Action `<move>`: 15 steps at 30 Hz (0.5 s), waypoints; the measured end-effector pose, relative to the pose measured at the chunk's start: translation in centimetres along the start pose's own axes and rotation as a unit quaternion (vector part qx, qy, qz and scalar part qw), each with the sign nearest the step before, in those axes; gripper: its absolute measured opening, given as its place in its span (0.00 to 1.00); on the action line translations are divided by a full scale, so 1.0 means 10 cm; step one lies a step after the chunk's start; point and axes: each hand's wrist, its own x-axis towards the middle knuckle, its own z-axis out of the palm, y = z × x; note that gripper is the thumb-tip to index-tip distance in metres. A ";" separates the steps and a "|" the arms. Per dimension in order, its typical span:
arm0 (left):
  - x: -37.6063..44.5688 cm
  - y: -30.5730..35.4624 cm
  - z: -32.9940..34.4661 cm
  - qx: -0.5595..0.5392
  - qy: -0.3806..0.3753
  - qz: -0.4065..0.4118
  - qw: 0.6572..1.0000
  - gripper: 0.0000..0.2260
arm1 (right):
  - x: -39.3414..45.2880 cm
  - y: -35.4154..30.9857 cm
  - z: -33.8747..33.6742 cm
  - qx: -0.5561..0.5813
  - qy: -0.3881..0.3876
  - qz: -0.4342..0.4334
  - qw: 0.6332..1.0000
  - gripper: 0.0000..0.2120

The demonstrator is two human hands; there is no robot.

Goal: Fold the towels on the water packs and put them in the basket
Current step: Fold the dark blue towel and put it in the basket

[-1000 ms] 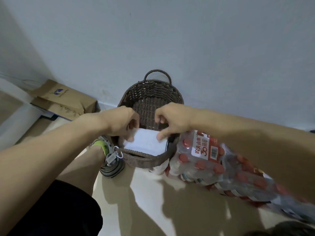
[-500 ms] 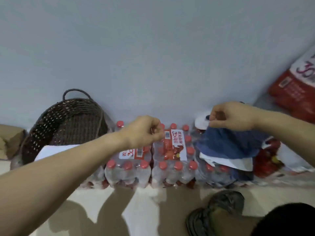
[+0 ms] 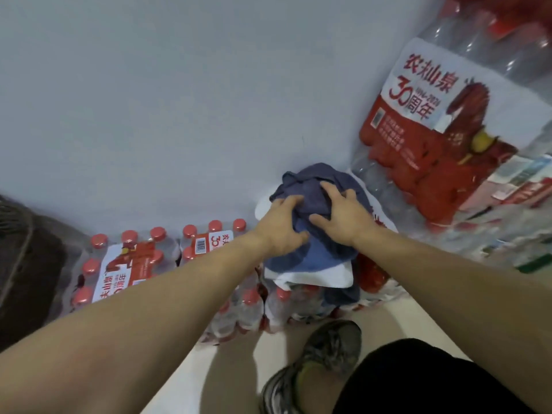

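Grey shoe (image 3: pixel 316 363) on pale floor (image 3: pixel 239 354), blue-grey wall (image 3: pixel 179 100) behind.

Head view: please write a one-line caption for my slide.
Both hands, left and right, grip a blue towel heaped on water packs.

I see a crumpled blue towel (image 3: pixel 313 252) heaped over a white towel (image 3: pixel 316 277) atop the water packs (image 3: pixel 239 306); the basket (image 3: pixel 27 264) sits at nine o'clock.

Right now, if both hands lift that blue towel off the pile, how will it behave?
The blue towel lies bunched and creased, so it will likely sag limply. The left hand and right hand dent it easily: probably light. The white towel beneath may drag along.
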 end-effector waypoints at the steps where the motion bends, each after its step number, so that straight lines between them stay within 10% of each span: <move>1: 0.05 0.00 0.03 -0.018 -0.010 -0.001 1.000 0.36 | 0.03 0.06 0.01 0.012 0.011 0.011 1.000 0.37; 6: 0.21 0.03 0.14 -0.026 -0.002 -0.017 1.000 0.35 | 0.11 0.19 0.01 0.015 0.016 0.014 1.000 0.10; 15: 0.02 0.24 -0.13 -0.129 0.146 0.062 0.979 0.20 | -0.13 -0.18 -0.41 0.277 0.119 -0.074 0.950 0.04</move>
